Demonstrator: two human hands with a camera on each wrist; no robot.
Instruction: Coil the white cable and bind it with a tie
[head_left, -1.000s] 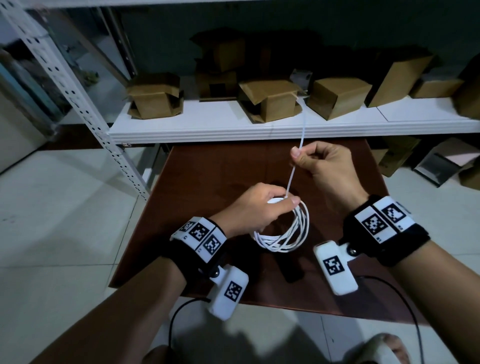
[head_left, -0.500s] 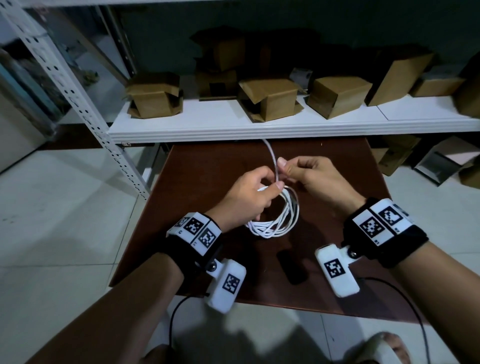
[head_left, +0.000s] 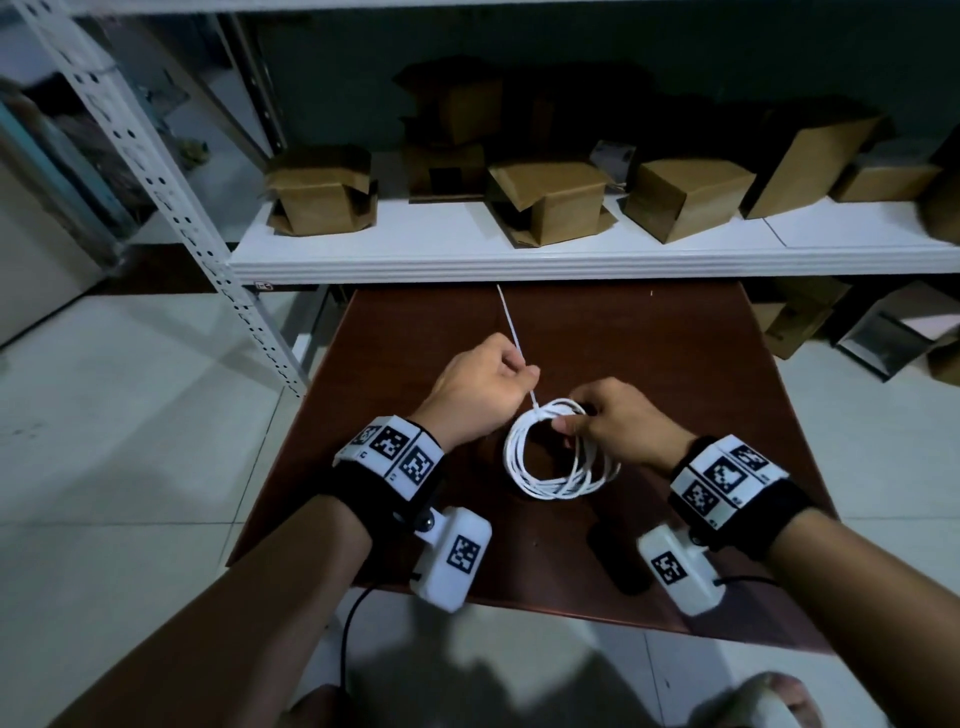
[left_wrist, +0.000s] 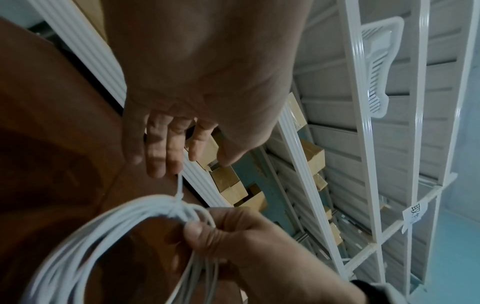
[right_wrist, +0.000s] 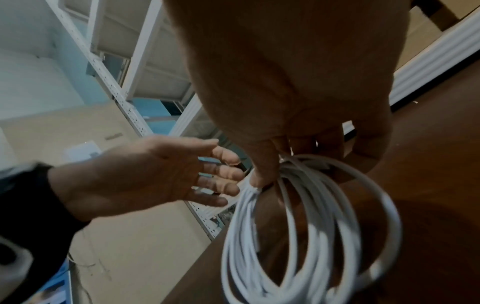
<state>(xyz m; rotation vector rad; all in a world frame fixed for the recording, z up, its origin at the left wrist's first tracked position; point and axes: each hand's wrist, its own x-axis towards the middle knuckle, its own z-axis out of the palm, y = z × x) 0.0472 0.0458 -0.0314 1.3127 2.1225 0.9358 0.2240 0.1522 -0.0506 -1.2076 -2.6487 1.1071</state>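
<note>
The white cable (head_left: 558, 480) is a coil of several loops, held just above the brown table (head_left: 675, 364). A thin white tie (head_left: 537, 410) is looped tight round the coil's top left. Its long tail (head_left: 509, 322) runs up and left through my left hand (head_left: 522, 375), which grips it. In the left wrist view the tie (left_wrist: 179, 186) comes out from under the curled fingers (left_wrist: 161, 156) down to the bundle (left_wrist: 109, 224). My right hand (head_left: 567, 425) pinches the coil beside the tie; in the right wrist view its thumb and fingers (right_wrist: 262, 174) clamp the strands (right_wrist: 314, 230).
A white shelf (head_left: 571, 260) with several cardboard boxes (head_left: 550, 200) runs along the table's far edge. A perforated metal upright (head_left: 156, 176) slants down to the table's far-left corner. More boxes (head_left: 795, 322) sit on the tiled floor at the right.
The hands have swapped holds: the right let go of the tie tail and took the coil, the left took the tail and drew it up-left. The tie loop now sits tight on the bundle.
</note>
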